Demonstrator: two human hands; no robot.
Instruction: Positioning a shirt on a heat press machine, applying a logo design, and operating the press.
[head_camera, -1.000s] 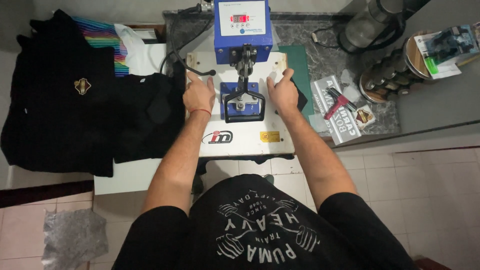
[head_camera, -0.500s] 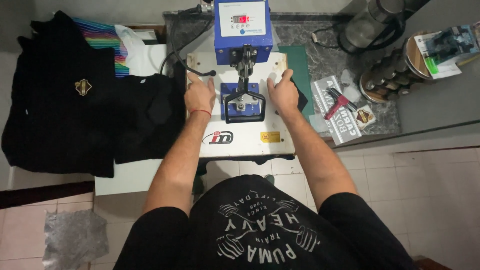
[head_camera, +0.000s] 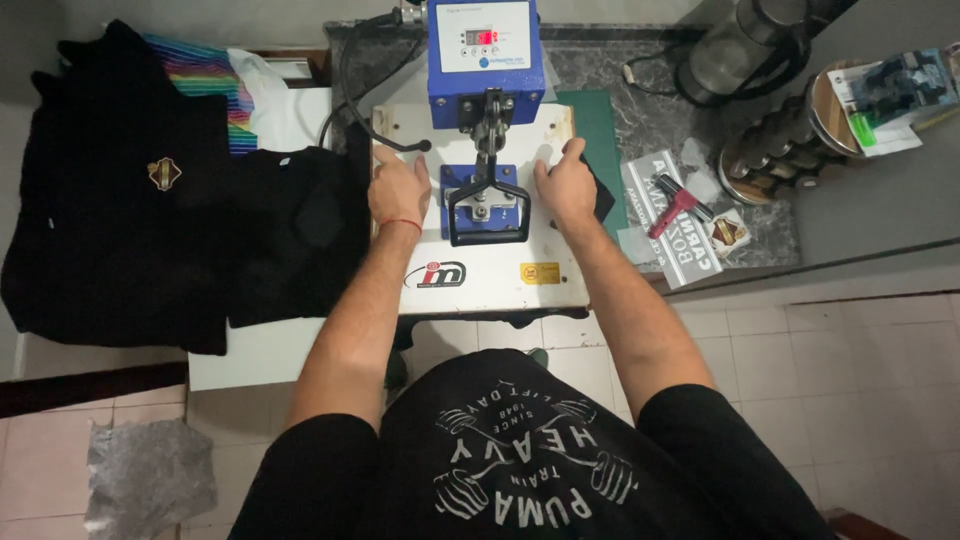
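White press plate (head_camera: 480, 285), blue control box (head_camera: 485, 60), black shirts (head_camera: 110, 230), rainbow-striped cloth (head_camera: 205, 75).

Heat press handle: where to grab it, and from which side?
Grip the black handle at its cross bar, the end nearest the person, coming from the front. It is a closed loop lying over the white top plate, midway between the left hand and right hand, so the bar looks free to wrap, probably best palm down.

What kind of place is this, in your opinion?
Probably a small garment-printing workshop, perhaps at home. A heat press with a blue control head stands on the counter, with both hands resting on its white top plate. Black shirts lie stacked to its left, one bearing a small gold emblem.
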